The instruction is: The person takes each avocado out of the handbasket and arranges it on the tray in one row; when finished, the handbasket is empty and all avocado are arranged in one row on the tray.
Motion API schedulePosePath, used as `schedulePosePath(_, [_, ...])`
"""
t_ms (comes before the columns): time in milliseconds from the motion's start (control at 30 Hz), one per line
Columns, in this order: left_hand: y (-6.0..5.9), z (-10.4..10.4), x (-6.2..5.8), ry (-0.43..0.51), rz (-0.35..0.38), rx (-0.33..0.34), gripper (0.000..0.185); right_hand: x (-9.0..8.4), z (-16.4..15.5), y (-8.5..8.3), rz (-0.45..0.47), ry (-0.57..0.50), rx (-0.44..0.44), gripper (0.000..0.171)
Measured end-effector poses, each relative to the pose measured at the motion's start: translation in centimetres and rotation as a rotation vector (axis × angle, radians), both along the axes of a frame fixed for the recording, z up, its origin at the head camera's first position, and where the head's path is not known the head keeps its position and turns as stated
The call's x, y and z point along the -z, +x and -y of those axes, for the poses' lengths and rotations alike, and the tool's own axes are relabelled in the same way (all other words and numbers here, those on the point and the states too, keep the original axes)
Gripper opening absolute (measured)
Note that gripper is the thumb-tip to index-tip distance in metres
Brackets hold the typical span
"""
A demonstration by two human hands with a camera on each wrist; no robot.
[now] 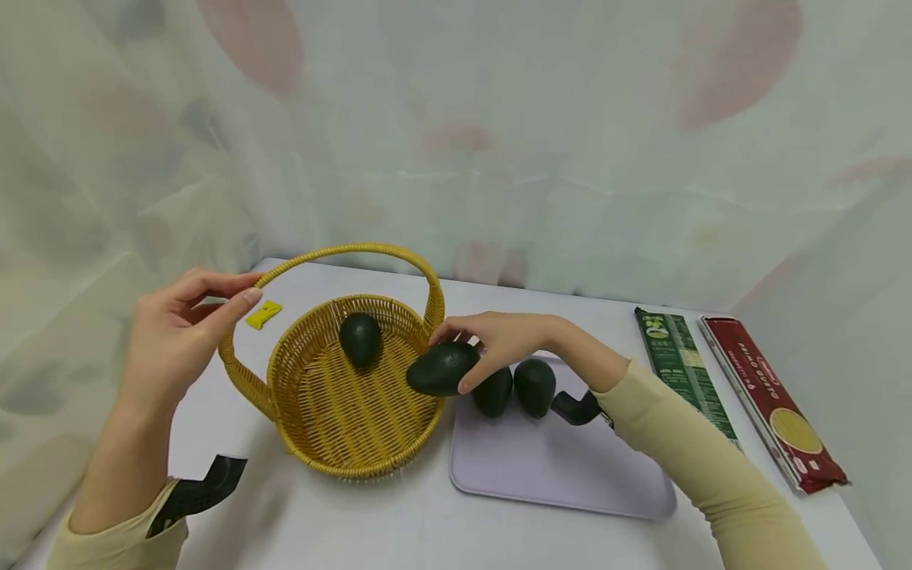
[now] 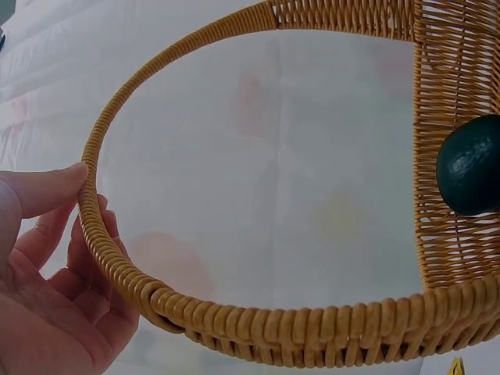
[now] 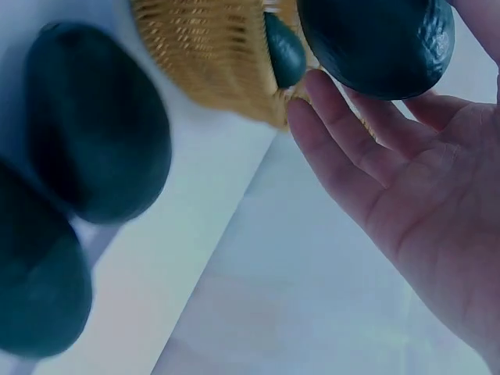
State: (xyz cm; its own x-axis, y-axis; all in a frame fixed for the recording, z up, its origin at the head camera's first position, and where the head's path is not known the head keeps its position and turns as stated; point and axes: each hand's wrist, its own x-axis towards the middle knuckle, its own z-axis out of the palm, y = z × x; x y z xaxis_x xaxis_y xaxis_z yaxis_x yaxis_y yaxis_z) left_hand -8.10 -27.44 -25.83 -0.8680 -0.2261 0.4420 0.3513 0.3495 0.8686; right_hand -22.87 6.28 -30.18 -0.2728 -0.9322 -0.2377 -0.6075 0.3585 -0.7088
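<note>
**Avocado held at the basket's rim**

The right hand [image 1: 509, 336] grips a dark green avocado [image 1: 442, 368], fingers curled over its top and the thumb under its near side. The fruit is off the surface, right at the right rim of the wicker basket [image 1: 321, 443], over the gap between basket and tray. In the right wrist view the avocado [image 3: 379, 43] sits against the fingertips [image 3: 328, 117], with the palm open beneath it.

The left hand [image 1: 178, 336] pinches the basket's arched handle [image 1: 342, 252] near its left foot, thumb over the top of the weave and the other fingers curled behind it; the left wrist view shows the thumb [image 2: 47, 191] pressed on the handle [image 2: 101, 234] and the fingers wrapped on its far side.

One more avocado [image 1: 359, 339] lies inside the basket, towards its back. The basket stands left of the desk's middle.

Just right of it lies a pale lilac tray [image 1: 556, 475], with two avocados [image 1: 534, 386] side by side at its back edge, partly hidden behind the right hand and wrist.

Along the desk's right edge lie a green spaghetti packet [image 1: 684, 368] and, beside it, a red spaghetti packet [image 1: 773, 404]. A small yellow piece [image 1: 264, 313] rests near the back left corner, behind the handle.
</note>
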Motion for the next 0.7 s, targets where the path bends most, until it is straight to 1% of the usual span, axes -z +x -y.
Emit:
schedulePosePath(133, [-0.1,0.0,0.0,0.027,-0.003,0.010,0.015,0.2,-1.8,-0.1,0.027,-0.007,0.048,0.063])
schedulePosePath(333, [-0.1,-0.1,0.0,0.043,-0.002,0.013,0.016,0.7,-4.4,0.1,0.068,-0.012,0.104,0.059])
schedulePosePath(433, [-0.2,-0.1,0.1,0.055,-0.006,0.016,0.016,1.0,-5.7,0.2,0.074,-0.016,0.137,0.060])
schedulePosePath(567, [-0.2,-0.1,0.1,0.095,-0.021,0.036,0.016,1.3,-7.5,0.5,0.074,-0.014,0.178,0.060])
schedulePosePath(700, [-0.2,-0.1,0.2,0.127,-0.028,0.052,0.016,1.7,-9.2,0.8,0.098,-0.028,0.211,0.060])
